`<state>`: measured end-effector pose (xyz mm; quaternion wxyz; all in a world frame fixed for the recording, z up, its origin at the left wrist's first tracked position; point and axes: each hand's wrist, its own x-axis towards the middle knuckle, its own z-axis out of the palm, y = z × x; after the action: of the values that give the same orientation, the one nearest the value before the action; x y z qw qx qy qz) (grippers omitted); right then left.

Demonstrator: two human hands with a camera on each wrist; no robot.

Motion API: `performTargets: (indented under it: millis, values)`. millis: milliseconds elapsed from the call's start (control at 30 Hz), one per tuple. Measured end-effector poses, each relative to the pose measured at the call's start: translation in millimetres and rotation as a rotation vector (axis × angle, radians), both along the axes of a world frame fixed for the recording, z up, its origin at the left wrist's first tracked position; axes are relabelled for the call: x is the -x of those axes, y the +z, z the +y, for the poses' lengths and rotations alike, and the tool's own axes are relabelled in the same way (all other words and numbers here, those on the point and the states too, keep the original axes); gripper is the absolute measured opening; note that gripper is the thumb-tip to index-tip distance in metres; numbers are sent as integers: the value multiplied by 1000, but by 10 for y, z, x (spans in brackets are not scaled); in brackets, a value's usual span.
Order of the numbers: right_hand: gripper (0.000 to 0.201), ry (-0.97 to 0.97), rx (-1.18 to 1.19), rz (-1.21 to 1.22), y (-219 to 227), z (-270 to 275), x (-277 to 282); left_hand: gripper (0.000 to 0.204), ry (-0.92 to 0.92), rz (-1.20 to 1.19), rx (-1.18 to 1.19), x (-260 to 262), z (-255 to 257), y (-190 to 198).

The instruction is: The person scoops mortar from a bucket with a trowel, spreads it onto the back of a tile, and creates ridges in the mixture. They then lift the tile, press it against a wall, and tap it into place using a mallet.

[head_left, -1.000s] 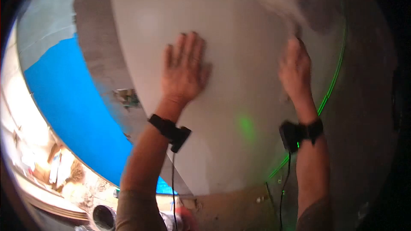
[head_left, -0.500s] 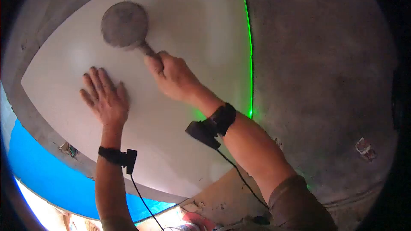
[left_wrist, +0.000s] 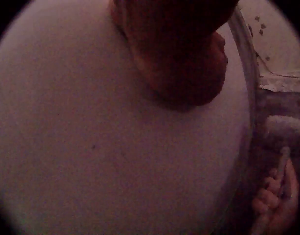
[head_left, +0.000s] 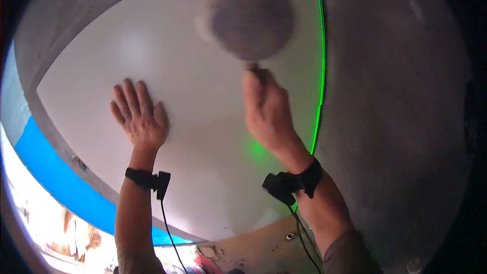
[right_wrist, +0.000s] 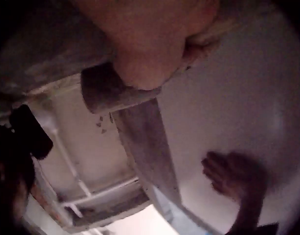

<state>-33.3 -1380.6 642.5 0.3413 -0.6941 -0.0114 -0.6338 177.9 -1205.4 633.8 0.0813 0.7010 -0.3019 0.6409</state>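
Note:
A large pale panel (head_left: 203,116) with curved-looking edges fills the middle of the head view. Flat on its left part rests the left hand (head_left: 140,116), fingers spread. The right hand (head_left: 271,114) grips the short handle of a mallet, whose round grey head (head_left: 252,18) is blurred above the panel's upper right part; whether it touches cannot be told. In the left wrist view the left hand (left_wrist: 179,63) is a dark shape at the top, and the right hand (left_wrist: 277,200) holds the handle. The right wrist view shows the right hand (right_wrist: 150,49) around the dark handle end (right_wrist: 108,90).
A green laser line (head_left: 323,71) runs along the panel's right edge, beside a rough grey surface (head_left: 390,101). Blue material (head_left: 66,177) and a bright cluttered area lie at lower left. Thin cables hang from both wrist cameras.
The mallet was at the far right, then swung left over the panel, and is now further right, nearer the laser line. The left hand stays flat on the panel. The head view has shifted and turned.

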Motion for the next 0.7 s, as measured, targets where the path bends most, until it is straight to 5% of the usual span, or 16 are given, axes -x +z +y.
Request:
performTargets:
  millis: [67, 133, 200, 333, 433, 600, 700]
  values:
    - [41, -105, 50, -139, -128, -156, -183, 61, 7, 10, 4, -50, 19, -28]
    - [40, -146, -46, 181, -107, -256, -244, 62, 28, 43, -21, -82, 107, -57]
    - [41, -82, -155, 229, -81, -142, -122, 62, 7, 61, -25, -119, 161, -76]
    - [40, -75, -52, 41, -452, -77, -326, 60, -56, 4, -2, -256, 217, -123]
    - [38, -81, -109, 293, -443, -63, -257, 57, -90, 18, 0, -240, 234, -128]
    - [37, -133, 21, 43, -592, 26, -228, 57, -90, -37, 20, -165, 220, -40]
    - [36, -105, -141, 227, -654, 65, -70, 56, -81, -23, 20, -148, 217, -55]
